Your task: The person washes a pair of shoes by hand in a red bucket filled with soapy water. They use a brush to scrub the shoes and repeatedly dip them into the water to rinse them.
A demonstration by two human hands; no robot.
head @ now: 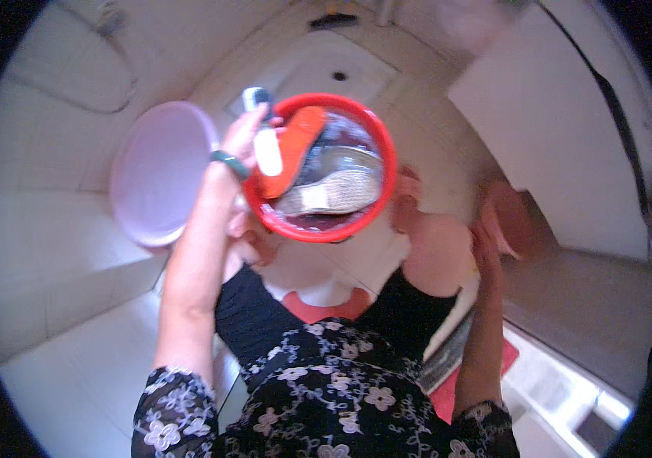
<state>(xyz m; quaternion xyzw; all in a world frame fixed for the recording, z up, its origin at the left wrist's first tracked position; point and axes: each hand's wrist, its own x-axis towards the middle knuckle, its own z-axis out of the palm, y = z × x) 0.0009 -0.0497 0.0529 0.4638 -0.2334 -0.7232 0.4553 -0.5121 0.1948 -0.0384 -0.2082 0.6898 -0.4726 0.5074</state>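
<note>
A red plastic bucket [388,166] stands before me with water and shoes in it. One shoe shows its pale patterned sole [343,192]. An orange insole or shoe sole [303,140] leans at the bucket's left side. My left hand [246,134], with a green bangle at the wrist, is closed around a blurred dark and white object [257,100] at the bucket's left rim; its kind is unclear. A white elongated piece [269,151] shows just below the fingers. My right hand [483,243] hangs low beside my right knee; its fingers are blurred, and I cannot tell whether it holds anything.
A pale purple basin [160,172] stands on edge against the left wall. Beyond the bucket lies a squat toilet pan or floor basin with a dark drain hole [339,75]. A reddish container [503,220] is by my right hand, near a white panel [555,143].
</note>
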